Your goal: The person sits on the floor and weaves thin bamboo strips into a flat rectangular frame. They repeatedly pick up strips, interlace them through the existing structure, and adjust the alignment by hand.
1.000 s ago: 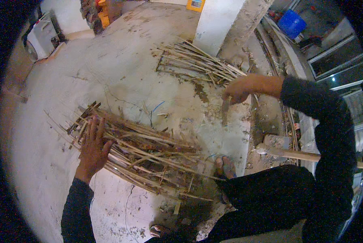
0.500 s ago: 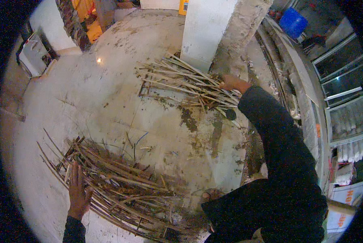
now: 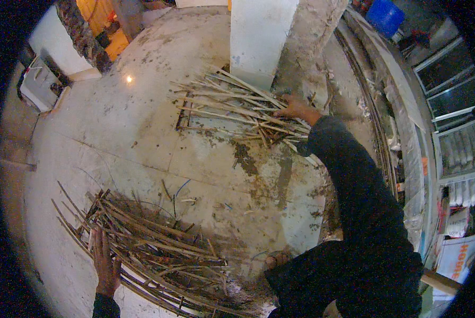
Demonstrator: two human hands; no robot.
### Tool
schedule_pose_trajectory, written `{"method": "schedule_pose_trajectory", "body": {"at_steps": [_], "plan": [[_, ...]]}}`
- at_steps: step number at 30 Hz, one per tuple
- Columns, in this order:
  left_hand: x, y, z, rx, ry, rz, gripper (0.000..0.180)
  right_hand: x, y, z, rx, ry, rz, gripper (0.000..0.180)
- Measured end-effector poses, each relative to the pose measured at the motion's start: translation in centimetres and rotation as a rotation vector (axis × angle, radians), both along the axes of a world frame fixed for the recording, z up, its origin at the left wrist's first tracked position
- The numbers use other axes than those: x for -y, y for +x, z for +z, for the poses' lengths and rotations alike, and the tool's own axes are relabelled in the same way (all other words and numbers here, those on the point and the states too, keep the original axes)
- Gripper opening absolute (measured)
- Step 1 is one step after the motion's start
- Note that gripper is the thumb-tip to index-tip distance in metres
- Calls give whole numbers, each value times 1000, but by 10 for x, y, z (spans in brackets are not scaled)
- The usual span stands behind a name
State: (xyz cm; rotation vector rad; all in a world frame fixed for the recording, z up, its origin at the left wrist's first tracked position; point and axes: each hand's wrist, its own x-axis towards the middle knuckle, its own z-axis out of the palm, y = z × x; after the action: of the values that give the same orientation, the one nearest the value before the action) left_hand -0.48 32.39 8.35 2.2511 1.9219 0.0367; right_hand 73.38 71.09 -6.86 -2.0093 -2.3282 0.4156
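Two heaps of thin wooden sticks lie on the dusty floor. Over the right end of the far stick heap (image 3: pixel 232 103) reaches my right hand (image 3: pixel 299 110), fingers apart and touching the upper sticks. A small dark round object (image 3: pixel 302 148) lies just below that arm's cuff. My left hand (image 3: pixel 106 267) is at the left edge of the near stick heap (image 3: pixel 163 249), its fingers stretched out beside a short pale piece. Those near sticks look darker and more tangled. Thin dark rods with crosspieces run along the near heap's lower edge.
A white pillar (image 3: pixel 258 42) stands right behind the far heap. Long boards and pipes (image 3: pixel 372 116) run along the right side. A white appliance (image 3: pixel 40 87) is at the far left, a blue drum (image 3: pixel 384 18) at the far right. Blue wire (image 3: pixel 183 186) lies between the heaps.
My right hand has moved slightly left over the far sticks, with its fingers more spread. My left hand stays by the near heap. The whole view has shifted a little.
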Motion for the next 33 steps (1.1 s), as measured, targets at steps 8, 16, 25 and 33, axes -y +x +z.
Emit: {"method": "schedule_pose_trajectory", "body": {"at_steps": [8, 16, 25, 33], "plan": [[3, -2, 0, -60, -20, 32, 83, 13, -20, 8, 8, -16, -8, 69], [2, -1, 2, -7, 42, -40, 80, 35, -38, 32, 31, 167, 63, 50], [4, -7, -3, 55, 92, -47, 74, 39, -66, 73, -152, 212, 23, 46], [6, -9, -6, 57, 140, -52, 73, 75, -78, 157, 26, 274, 36, 40]]}}
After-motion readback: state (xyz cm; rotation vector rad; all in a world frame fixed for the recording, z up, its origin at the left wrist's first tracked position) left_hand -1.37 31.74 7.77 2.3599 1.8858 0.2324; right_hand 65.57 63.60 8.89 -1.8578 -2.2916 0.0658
